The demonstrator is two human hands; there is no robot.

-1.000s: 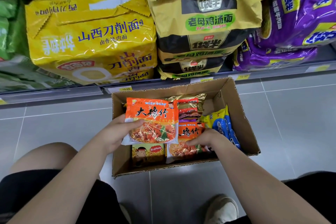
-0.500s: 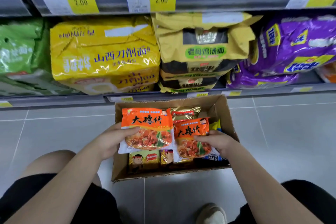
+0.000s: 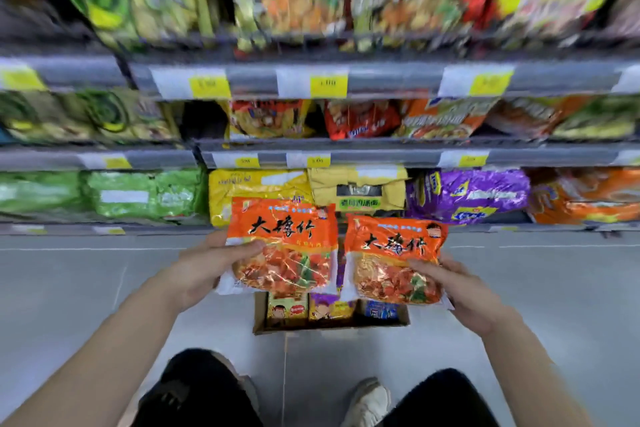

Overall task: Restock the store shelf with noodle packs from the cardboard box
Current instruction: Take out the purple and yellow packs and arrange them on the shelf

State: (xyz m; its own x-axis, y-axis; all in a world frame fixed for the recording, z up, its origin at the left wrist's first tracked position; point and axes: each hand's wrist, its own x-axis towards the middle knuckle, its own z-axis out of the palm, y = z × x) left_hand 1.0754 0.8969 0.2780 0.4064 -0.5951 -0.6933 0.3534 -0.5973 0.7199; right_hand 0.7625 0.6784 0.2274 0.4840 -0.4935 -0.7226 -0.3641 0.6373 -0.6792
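Two orange noodle packs (image 3: pixel 282 246) (image 3: pixel 394 258), one cardboard box (image 3: pixel 329 324), three packs visible inside it.

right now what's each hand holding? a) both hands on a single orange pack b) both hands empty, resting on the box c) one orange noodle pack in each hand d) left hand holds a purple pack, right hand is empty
c: the left hand grips one orange noodle pack and the right hand grips a second orange pack, both held up above the cardboard box.
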